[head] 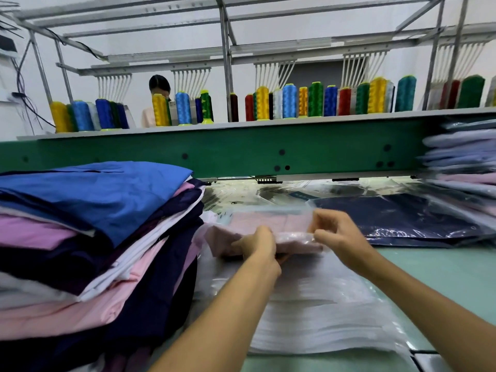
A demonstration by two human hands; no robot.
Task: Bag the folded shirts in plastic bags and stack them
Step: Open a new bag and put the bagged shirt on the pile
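Left hand [258,246] curled round the near edge of a pink folded shirt [225,238], right hand [338,237] pinching the mouth of its plastic bag [271,218]. Mid-surface [442,277], atop a pile of empty bags [316,312], between unbagged shirts [88,226] at the left edge and a bagged navy shirt [402,218] to the right.

A pale green table [442,269] ran up to a dark green machine beam [214,154] at 12 o'clock, whose grey shelf [268,122] carried coloured thread cones [316,100] under a metal frame [225,49], with a white wall [161,41] behind, black cables [21,76] at 10 o'clock and a person [159,84] at 11.
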